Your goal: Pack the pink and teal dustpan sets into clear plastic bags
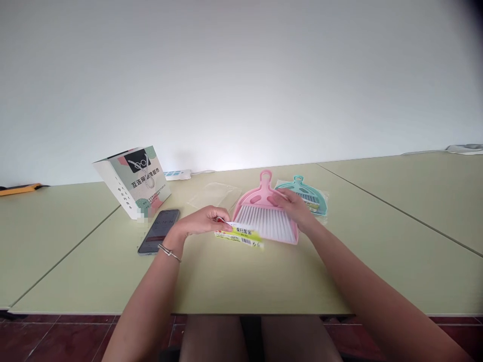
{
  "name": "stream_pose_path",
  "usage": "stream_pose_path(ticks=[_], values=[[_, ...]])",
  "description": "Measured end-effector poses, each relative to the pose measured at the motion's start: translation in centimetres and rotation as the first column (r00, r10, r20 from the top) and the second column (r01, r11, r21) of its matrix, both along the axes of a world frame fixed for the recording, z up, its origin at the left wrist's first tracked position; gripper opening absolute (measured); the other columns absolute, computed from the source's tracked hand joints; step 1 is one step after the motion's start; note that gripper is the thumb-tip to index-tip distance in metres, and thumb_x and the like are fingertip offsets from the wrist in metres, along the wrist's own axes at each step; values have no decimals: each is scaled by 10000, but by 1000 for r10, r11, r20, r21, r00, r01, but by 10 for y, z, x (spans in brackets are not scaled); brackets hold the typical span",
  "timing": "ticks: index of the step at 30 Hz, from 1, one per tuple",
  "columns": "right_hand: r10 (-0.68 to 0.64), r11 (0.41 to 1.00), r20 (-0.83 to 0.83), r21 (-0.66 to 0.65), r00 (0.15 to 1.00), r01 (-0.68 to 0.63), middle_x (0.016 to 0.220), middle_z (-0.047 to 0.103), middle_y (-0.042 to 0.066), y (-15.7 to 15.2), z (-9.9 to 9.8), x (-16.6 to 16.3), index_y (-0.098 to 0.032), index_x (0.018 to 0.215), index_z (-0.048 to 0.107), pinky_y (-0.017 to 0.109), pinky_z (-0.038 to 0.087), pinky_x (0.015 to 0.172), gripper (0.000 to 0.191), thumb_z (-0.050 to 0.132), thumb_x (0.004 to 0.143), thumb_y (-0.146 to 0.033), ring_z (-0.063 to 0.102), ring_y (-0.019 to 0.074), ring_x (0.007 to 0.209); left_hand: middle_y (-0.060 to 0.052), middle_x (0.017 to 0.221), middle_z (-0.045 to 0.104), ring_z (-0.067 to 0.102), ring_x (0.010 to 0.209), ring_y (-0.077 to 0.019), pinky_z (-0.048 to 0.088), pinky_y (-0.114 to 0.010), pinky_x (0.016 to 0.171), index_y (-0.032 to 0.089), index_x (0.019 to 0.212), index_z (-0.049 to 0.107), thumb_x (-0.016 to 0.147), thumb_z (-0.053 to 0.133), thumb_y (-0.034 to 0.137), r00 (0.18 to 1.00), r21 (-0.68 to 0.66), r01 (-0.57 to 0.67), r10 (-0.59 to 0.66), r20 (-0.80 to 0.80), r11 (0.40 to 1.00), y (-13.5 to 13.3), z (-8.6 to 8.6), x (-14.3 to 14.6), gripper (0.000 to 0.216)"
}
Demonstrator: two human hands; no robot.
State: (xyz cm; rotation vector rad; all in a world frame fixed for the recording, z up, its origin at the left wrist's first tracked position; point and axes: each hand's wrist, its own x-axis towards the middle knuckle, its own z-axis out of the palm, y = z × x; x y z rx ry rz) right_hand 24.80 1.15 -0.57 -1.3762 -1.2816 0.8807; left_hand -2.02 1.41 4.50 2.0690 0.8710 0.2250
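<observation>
pink dustpan set [266, 213] lies flat on the pale green table [264, 281], near the middle and a little to our right, with its loop handle pointing away toward the wall and the white brush bristles showing inside the pan. our right hand [296, 208] rests on top of it, fingers loosely spread and pressing down near the handle side, not wrapped around anything. our left hand [206, 221] is closed in a pinch on the yellow-green label card [239, 235], which sits at the near left corner of the pan; we cannot tell whether the card is already free of the set or still joined to it at that corner.

as we judge it, the unwrapping of the pink set is well along: a clear plastic sleeve [216, 196] lies flat and apart behind it, so the set looks to be out of its bag, and the card is the piece now in hand. the teal dustpan set [307, 196] just beyond our right hand appears to be inside its own clear wrap, so that one looks untouched.

further left, a phone [158, 231] lies face up beside a small printed paper bag [134, 181], both well apart from the work.
</observation>
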Motion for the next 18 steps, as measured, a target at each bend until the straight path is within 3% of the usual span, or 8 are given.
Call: stream_pose_path(ticks=[2, 4, 7, 9, 11, 13, 15, 18], values=[[172, 983, -111, -48, 979, -178, 799, 660, 15, -4, -2, -14, -211, 874, 632, 288, 443, 616, 378, 685, 642, -504, 624, 193, 740, -16, 826, 540, 527, 799, -158, 410, -274, 720, 175, 711, 616, 721, 624, 440, 997, 176, -65, 70, -27, 982, -1, -8, 9, 265], [247, 961, -223, -65, 943, -267, 869, 678, 19, -6, -5, -25, -216, 872, 639, 278, 461, 640, 375, 709, 629, -492, 643, 203, 823, -28, 870, 519, 528, 886, -193, 424, -312, 791, 184, 690, 618, 706, 645, 438, 984, 337, -158, 178, -30, 928, -1, -18, 19, 256], [237, 956, -317, -94, 919, -279, 852, 688, 18, -6, -8, -30, -221, 895, 646, 262, 465, 597, 394, 726, 621, -494, 651, 189, 776, -63, 1099, 477, 489, 1078, -257, 425, -387, 894, 215, 945, 610, 609, 730, 467, 908, 405, -415, 395, 136, 814, 0, -32, 29, 437], [205, 963, -350, -93, 914, -252, 800, 684, 11, -6, -8, -30, -218, 898, 652, 251, 459, 556, 403, 736, 615, -491, 640, 166, 687, -102, 1248, 430, 469, 1146, -287, 427, -420, 912, 230, 1195, 492, 502, 805, 454, 822, 274, -567, 516, 239, 777, 1, -35, 30, 793], [183, 969, -388, -84, 903, -233, 772, 680, 7, -6, -7, -29, -213, 891, 656, 244, 461, 536, 394, 748, 612, -475, 630, 150, 635, -138, 1264, 479, 529, 1103, -295, 450, -425, 881, 216, 1289, 422, 469, 836, 412, 816, 8, -541, 523, 245, 841, 1, -36, 30, 940], [165, 968, -428, -102, 888, -229, 749, 681, 6, -7, -3, -28, -217, 895, 653, 247, 469, 520, 377, 760, 615, -446, 627, 148, 600, -140, 1185, 585, 598, 1013, -279, 472, -402, 848, 197, 1237, 509, 499, 834, 374, 851, -249, -399, 457, 257, 883, 1, -36, 32, 825], [161, 960, -492, -124, 855, -253, 741, 690, 16, -9, 0, -27, -219, 904, 644, 265, 491, 526, 354, 735, 653, -452, 639, 166, 604, -121, 1136, 645, 631, 953, -257, 488, -374, 828, 195, 1150, 604, 522, 828, 350, 831, -380, -324, 453, 322, 866, 1, -38, 35, 684], [209, 931, -573, -132, 793, -341, 863, 720, 54, -11, 4, -26, -222, 990, 628, 323, 542, 613, 390, 627, 741, -523, 680, 219, 745, -90, 1128, 668, 651, 881, -223, 508, -355, 801, 207, 1164, 616, 527, 827, 350, 702, -437, -403, 578, 417, 805, 2, -44, 42, 686]])
